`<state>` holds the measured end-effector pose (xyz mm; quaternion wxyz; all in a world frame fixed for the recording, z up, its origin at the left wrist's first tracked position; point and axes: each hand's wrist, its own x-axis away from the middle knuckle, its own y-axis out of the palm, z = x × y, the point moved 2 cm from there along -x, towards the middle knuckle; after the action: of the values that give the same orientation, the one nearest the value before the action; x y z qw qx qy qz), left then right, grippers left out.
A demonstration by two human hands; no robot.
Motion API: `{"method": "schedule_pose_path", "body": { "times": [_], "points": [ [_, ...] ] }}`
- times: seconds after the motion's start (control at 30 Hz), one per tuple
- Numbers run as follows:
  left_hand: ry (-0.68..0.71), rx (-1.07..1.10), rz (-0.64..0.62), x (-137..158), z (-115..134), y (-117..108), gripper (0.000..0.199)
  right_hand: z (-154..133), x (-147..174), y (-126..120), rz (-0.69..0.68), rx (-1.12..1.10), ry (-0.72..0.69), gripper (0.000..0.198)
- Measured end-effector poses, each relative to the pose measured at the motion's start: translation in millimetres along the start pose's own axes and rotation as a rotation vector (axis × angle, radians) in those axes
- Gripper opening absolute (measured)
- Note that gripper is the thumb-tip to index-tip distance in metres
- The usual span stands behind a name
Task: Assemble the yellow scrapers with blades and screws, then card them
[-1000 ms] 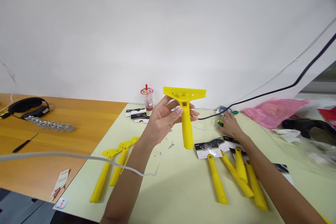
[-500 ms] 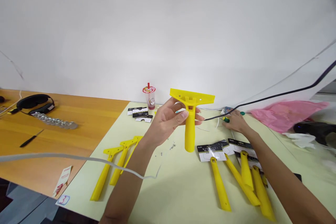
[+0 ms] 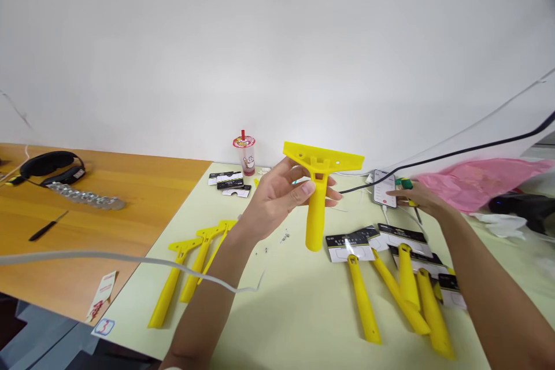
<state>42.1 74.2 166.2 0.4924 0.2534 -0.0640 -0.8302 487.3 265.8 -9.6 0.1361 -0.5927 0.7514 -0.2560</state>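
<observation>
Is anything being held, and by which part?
The left hand holds a yellow T-shaped tool by its upper handle, just below the crosspiece. The right hand is at a green object; whether it grips that cannot be told.

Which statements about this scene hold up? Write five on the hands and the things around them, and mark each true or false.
1. The left hand holds a yellow T-shaped tool. True.
2. The straw in the cup is blue. False: it is red.
3. A black-handled screwdriver lies on the wooden desk. True.
4. The right hand is left of the phone. False: it is at the phone's right side.
5. The pink plastic lies right of the cup. True.
</observation>
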Motion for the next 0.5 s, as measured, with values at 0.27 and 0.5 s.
{"method": "schedule_pose_path", "body": {
  "times": [0.27,0.5],
  "points": [
    [-0.056,0.006,0.017,-4.0,-6.7,-1.9,0.038,-0.4,11.5,-0.9,-0.207,0.119,0.005,0.053],
    [-0.082,0.006,0.036,-9.2,-14.5,-4.5,0.038,7.1,5.0,0.6,-0.133,0.183,0.017,0.052]
  ]
}}
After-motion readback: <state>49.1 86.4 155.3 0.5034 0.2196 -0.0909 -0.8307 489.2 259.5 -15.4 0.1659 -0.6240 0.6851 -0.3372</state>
